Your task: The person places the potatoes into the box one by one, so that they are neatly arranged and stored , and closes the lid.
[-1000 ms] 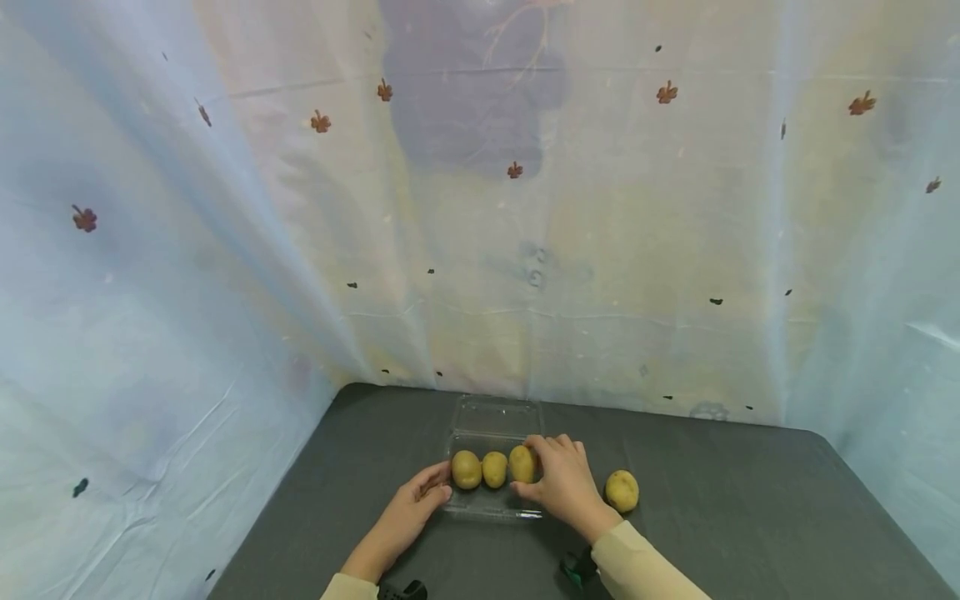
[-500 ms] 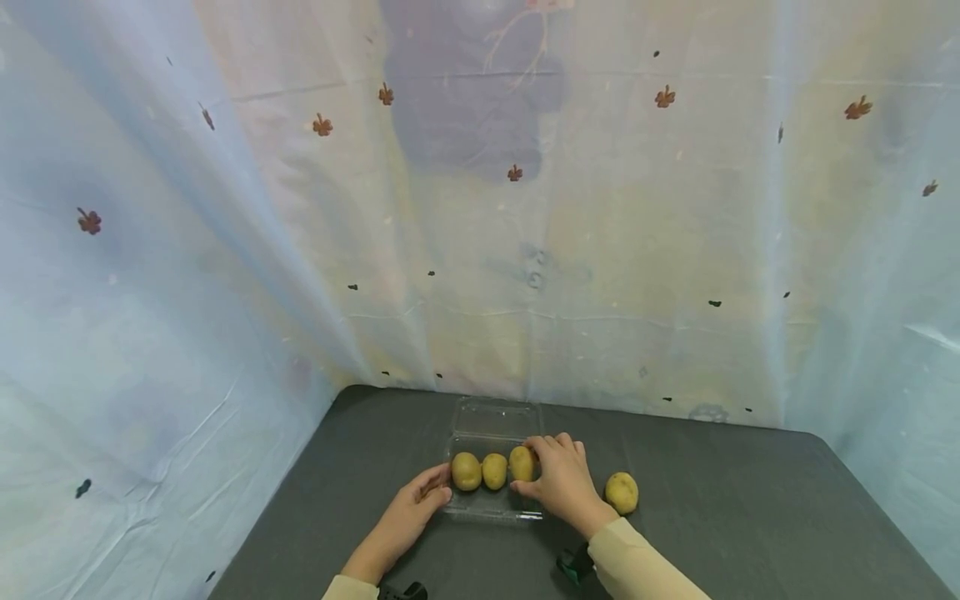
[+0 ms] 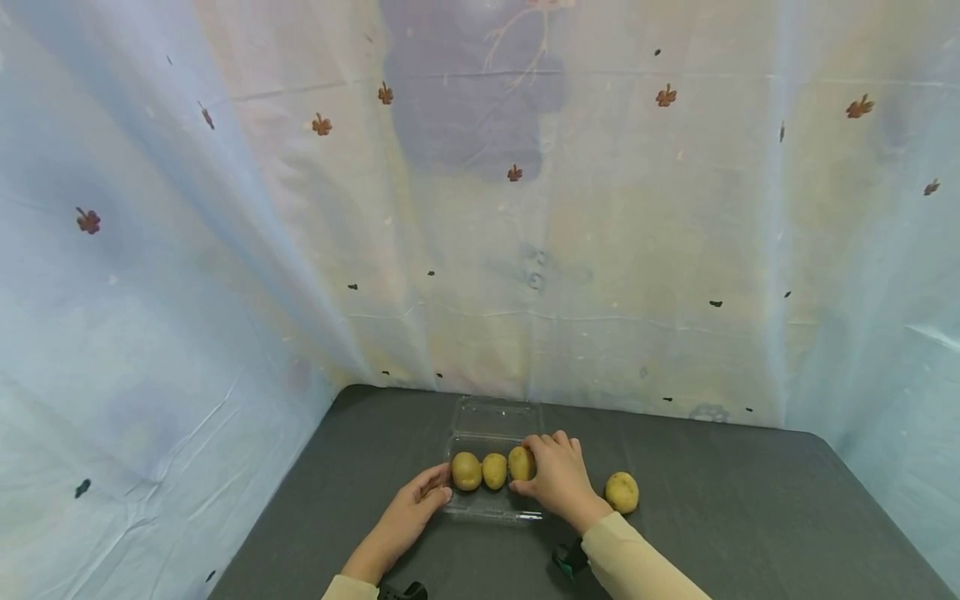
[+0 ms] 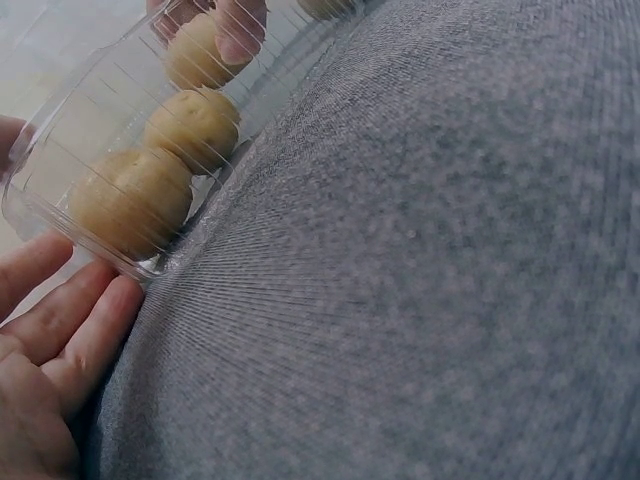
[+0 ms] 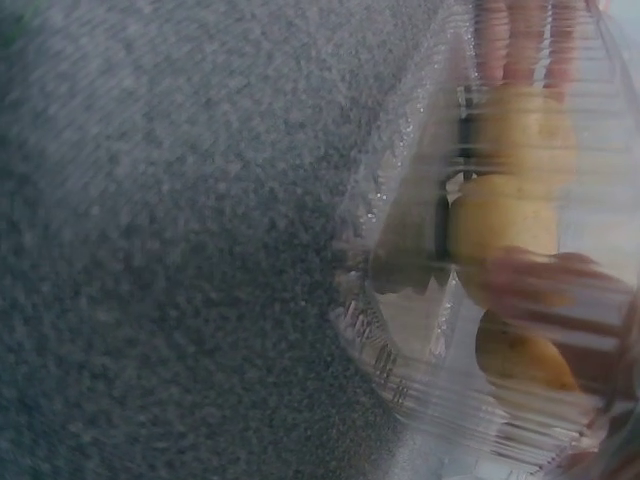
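Observation:
A clear plastic clamshell box (image 3: 491, 504) lies open on the table, its lid folded back. Three potatoes stand in a row inside: a left potato (image 3: 466, 472), a middle potato (image 3: 494, 472) and a right potato (image 3: 521, 464). My right hand (image 3: 558, 479) reaches in over the box's right side and pinches the right potato between thumb and fingers. Along the box's left end, my left hand (image 3: 412, 504) rests with fairly straight fingers (image 4: 95, 340) touching the outer wall. The right wrist view is blurred, seen through the box wall.
A loose potato (image 3: 622, 492) lies on the dark grey tabletop (image 3: 750, 517), right of the box and close to my right forearm. The raised lid (image 3: 497, 414) reaches back toward the patterned curtain (image 3: 600, 333) behind the table.
My right hand and the right potato have shifted very slightly to the left, nearer the middle potato. The left hand stays in place at the box.

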The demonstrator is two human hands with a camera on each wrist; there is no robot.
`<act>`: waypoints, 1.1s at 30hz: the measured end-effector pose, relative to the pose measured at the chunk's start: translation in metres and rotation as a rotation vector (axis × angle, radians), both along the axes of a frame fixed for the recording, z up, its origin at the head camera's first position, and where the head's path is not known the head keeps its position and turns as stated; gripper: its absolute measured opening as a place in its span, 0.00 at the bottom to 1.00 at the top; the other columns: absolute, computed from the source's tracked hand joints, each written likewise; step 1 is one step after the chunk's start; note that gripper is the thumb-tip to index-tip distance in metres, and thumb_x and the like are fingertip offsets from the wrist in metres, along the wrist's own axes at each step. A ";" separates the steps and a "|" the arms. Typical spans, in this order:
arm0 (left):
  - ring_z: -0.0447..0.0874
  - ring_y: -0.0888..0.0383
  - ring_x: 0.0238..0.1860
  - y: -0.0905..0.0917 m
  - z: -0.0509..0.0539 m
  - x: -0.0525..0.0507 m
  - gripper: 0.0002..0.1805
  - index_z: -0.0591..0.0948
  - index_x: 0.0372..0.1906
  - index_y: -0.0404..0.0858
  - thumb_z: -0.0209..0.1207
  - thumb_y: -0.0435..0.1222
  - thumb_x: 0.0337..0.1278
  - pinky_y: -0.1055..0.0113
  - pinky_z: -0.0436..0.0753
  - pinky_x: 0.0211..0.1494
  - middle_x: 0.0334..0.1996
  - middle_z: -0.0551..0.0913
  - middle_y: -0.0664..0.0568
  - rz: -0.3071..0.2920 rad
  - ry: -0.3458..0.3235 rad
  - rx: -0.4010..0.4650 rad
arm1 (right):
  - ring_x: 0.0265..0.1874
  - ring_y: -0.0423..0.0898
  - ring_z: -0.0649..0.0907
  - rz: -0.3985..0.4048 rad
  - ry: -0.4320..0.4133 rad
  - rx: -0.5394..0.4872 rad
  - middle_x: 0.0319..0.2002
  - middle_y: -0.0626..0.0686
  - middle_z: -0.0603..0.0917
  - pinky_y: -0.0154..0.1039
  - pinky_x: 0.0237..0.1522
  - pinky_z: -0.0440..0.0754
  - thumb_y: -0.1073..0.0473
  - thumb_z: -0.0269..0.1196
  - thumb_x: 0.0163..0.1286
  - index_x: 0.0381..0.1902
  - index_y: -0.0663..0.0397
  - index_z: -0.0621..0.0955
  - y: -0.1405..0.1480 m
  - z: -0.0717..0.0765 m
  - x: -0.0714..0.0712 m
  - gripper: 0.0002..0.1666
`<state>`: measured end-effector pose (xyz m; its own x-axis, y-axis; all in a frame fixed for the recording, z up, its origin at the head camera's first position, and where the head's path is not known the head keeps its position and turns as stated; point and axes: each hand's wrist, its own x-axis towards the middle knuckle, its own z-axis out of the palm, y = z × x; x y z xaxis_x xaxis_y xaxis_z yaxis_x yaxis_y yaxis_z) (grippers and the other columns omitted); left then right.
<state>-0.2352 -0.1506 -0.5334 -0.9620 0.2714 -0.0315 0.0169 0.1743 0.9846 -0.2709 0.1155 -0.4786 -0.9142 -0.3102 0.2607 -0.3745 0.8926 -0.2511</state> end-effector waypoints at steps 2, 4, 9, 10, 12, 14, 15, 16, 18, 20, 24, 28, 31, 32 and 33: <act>0.61 0.45 0.70 0.000 0.000 0.000 0.33 0.61 0.73 0.36 0.52 0.49 0.71 0.48 0.65 0.69 0.70 0.63 0.41 0.002 0.002 -0.001 | 0.39 0.48 0.70 0.001 0.013 0.013 0.44 0.48 0.82 0.48 0.42 0.65 0.37 0.76 0.47 0.52 0.48 0.80 -0.001 0.000 0.001 0.37; 0.61 0.45 0.70 0.000 -0.001 0.000 0.33 0.61 0.73 0.36 0.52 0.48 0.71 0.48 0.65 0.69 0.70 0.63 0.42 0.004 0.006 -0.003 | 0.39 0.48 0.70 0.001 0.026 0.034 0.43 0.48 0.82 0.48 0.42 0.65 0.37 0.76 0.46 0.51 0.48 0.81 -0.001 0.001 0.001 0.37; 0.61 0.45 0.70 0.000 -0.001 -0.001 0.33 0.62 0.72 0.36 0.52 0.48 0.71 0.49 0.65 0.69 0.70 0.64 0.42 0.007 0.011 -0.009 | 0.35 0.48 0.68 0.010 0.038 0.097 0.34 0.46 0.78 0.47 0.38 0.63 0.37 0.76 0.46 0.44 0.47 0.82 -0.003 0.002 0.002 0.32; 0.61 0.45 0.70 0.000 -0.001 -0.001 0.33 0.62 0.72 0.36 0.52 0.48 0.71 0.49 0.65 0.69 0.70 0.64 0.42 0.007 0.010 -0.009 | 0.34 0.47 0.68 0.012 0.039 0.105 0.32 0.45 0.77 0.47 0.37 0.62 0.37 0.76 0.46 0.42 0.46 0.82 -0.003 0.002 0.002 0.30; 0.61 0.45 0.70 0.000 -0.002 -0.001 0.33 0.62 0.72 0.36 0.52 0.48 0.71 0.49 0.65 0.69 0.70 0.64 0.42 0.005 0.011 -0.007 | 0.33 0.47 0.67 0.012 0.042 0.117 0.30 0.44 0.74 0.47 0.36 0.62 0.37 0.76 0.47 0.40 0.46 0.82 -0.003 0.001 0.002 0.28; 0.61 0.45 0.70 0.000 -0.002 -0.001 0.33 0.62 0.72 0.36 0.52 0.48 0.71 0.49 0.65 0.69 0.70 0.64 0.42 0.005 0.010 -0.007 | 0.33 0.47 0.67 0.011 0.049 0.123 0.29 0.44 0.74 0.46 0.36 0.62 0.37 0.76 0.47 0.39 0.45 0.82 -0.003 0.001 0.002 0.28; 0.61 0.45 0.70 0.000 -0.002 -0.001 0.33 0.62 0.72 0.36 0.52 0.48 0.71 0.49 0.65 0.69 0.70 0.64 0.42 0.005 0.009 -0.004 | 0.33 0.47 0.67 0.012 0.052 0.122 0.29 0.43 0.74 0.46 0.36 0.61 0.37 0.76 0.47 0.39 0.45 0.82 -0.003 0.001 0.002 0.27; 0.61 0.45 0.70 0.000 -0.003 -0.001 0.33 0.62 0.72 0.35 0.52 0.48 0.71 0.49 0.65 0.69 0.70 0.63 0.42 0.005 0.010 0.000 | 0.33 0.47 0.67 0.013 0.055 0.121 0.30 0.43 0.74 0.46 0.36 0.62 0.37 0.75 0.47 0.39 0.45 0.83 -0.002 0.000 0.002 0.27; 0.61 0.45 0.70 0.000 -0.003 -0.001 0.33 0.62 0.72 0.36 0.53 0.48 0.71 0.49 0.65 0.69 0.70 0.63 0.42 0.006 0.010 0.003 | 0.33 0.46 0.67 0.017 0.057 0.105 0.30 0.44 0.75 0.46 0.37 0.62 0.37 0.75 0.48 0.39 0.45 0.83 -0.002 0.000 0.003 0.26; 0.61 0.45 0.70 0.000 -0.003 0.000 0.33 0.62 0.72 0.36 0.53 0.48 0.71 0.49 0.65 0.69 0.70 0.63 0.42 0.004 0.008 0.005 | 0.34 0.46 0.68 0.025 0.054 0.066 0.33 0.44 0.77 0.47 0.38 0.64 0.38 0.74 0.51 0.40 0.45 0.83 0.000 0.000 0.005 0.24; 0.61 0.45 0.70 0.000 -0.004 0.000 0.33 0.62 0.73 0.36 0.52 0.49 0.71 0.49 0.65 0.69 0.70 0.63 0.42 0.000 0.004 0.006 | 0.40 0.48 0.73 0.047 0.029 -0.074 0.41 0.47 0.80 0.51 0.44 0.68 0.43 0.72 0.58 0.43 0.45 0.83 0.007 0.000 0.009 0.20; 0.61 0.45 0.70 -0.001 -0.003 -0.001 0.33 0.62 0.73 0.37 0.52 0.49 0.71 0.49 0.65 0.69 0.70 0.63 0.43 -0.001 0.008 0.008 | 0.45 0.48 0.76 0.063 0.009 -0.186 0.45 0.48 0.81 0.55 0.50 0.71 0.46 0.70 0.61 0.46 0.46 0.83 0.016 0.001 0.013 0.18; 0.61 0.45 0.70 -0.001 -0.002 0.000 0.33 0.62 0.73 0.37 0.52 0.49 0.71 0.49 0.65 0.69 0.70 0.63 0.43 0.002 0.016 0.005 | 0.46 0.48 0.76 0.073 0.031 -0.236 0.46 0.47 0.80 0.56 0.52 0.72 0.48 0.71 0.61 0.48 0.48 0.83 0.023 0.003 0.016 0.19; 0.61 0.45 0.70 0.000 -0.002 0.001 0.33 0.62 0.73 0.37 0.52 0.48 0.71 0.49 0.65 0.69 0.70 0.63 0.43 0.003 0.019 0.004 | 0.46 0.48 0.76 0.072 0.046 -0.246 0.46 0.46 0.79 0.55 0.52 0.73 0.48 0.71 0.61 0.48 0.48 0.82 0.025 0.003 0.017 0.20; 0.61 0.45 0.70 0.000 -0.001 0.002 0.32 0.62 0.73 0.36 0.52 0.47 0.71 0.49 0.65 0.69 0.70 0.63 0.42 0.004 0.024 0.005 | 0.47 0.48 0.76 0.071 0.062 -0.253 0.47 0.46 0.79 0.55 0.52 0.73 0.48 0.71 0.60 0.49 0.48 0.82 0.027 0.004 0.017 0.21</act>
<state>-0.2333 -0.1505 -0.5342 -0.9634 0.2681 -0.0067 0.0403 0.1696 0.9847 -0.2534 0.1430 -0.4743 -0.8726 -0.2903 0.3927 -0.4551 0.7752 -0.4381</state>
